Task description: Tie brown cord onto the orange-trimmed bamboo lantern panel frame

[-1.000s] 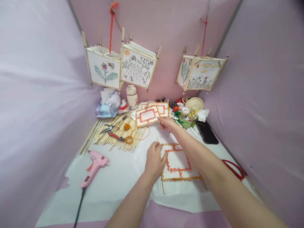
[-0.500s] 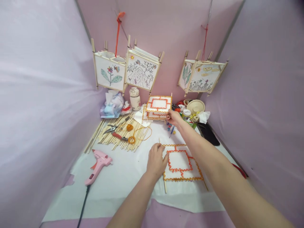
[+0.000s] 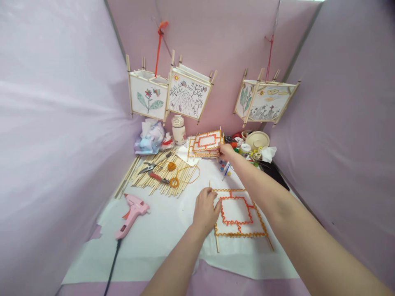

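Note:
At the back of the table, my right hand (image 3: 225, 151) pinches the right edge of a small white panel (image 3: 207, 141) with orange and red wavy trim. That panel lies tilted over similar panels stacked beneath it. Nearer to me, a larger-looking framed panel (image 3: 237, 210) rests flat on the white table cover, with a red wavy square inside an orange border and sticks jutting from its corners. My left hand (image 3: 206, 209) rests on its left edge, fingers apart. My right forearm covers its upper right corner.
A pink glue gun (image 3: 133, 211) lies at the left. Behind it are wooden sticks (image 3: 160, 174), pruning shears (image 3: 156, 176) and orange yarn (image 3: 174, 182). A bottle (image 3: 178, 130) stands at the back. Lanterns (image 3: 188, 94) with drawings hang above. A black phone-like object (image 3: 275, 174) lies right.
The panel in my right hand has dropped and tilted onto the stack at the back. My left hand stays on the near panel. The whole view has shifted slightly.

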Motion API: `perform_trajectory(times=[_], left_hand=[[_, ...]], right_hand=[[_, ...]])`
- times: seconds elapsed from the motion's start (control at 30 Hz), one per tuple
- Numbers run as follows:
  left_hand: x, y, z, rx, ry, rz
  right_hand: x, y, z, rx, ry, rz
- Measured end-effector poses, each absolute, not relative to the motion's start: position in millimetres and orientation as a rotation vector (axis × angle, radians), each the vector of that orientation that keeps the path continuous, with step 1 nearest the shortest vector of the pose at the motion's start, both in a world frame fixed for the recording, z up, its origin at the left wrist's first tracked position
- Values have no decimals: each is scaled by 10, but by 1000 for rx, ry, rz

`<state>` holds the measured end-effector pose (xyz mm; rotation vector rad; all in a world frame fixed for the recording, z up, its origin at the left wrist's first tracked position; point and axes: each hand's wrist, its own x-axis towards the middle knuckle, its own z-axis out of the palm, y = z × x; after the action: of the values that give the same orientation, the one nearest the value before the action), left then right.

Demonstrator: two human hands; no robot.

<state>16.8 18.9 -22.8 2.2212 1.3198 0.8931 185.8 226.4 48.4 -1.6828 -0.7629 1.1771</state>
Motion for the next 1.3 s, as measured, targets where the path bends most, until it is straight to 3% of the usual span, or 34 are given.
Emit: perform_trajectory(times=[0.3, 0.5, 0.83, 1.1, 1.3], left_hand=[[170, 186, -190, 2218, 1314, 886], [170, 195, -196, 2209, 1309, 888], [183, 192, -157, 2161, 1329, 899], [199, -173, -54, 1926, 1371, 854], [184, -246, -144, 1315, 1204, 1152]], right_hand=[[2190, 1954, 636, -1890, -1160, 665], [2472, 1087, 453, -1847, -1298, 504], [2692, -382, -85, -1591, -922, 877], [2614, -536, -38, -1497, -808, 1058], [2471, -496, -39, -1259, -609, 1265]])
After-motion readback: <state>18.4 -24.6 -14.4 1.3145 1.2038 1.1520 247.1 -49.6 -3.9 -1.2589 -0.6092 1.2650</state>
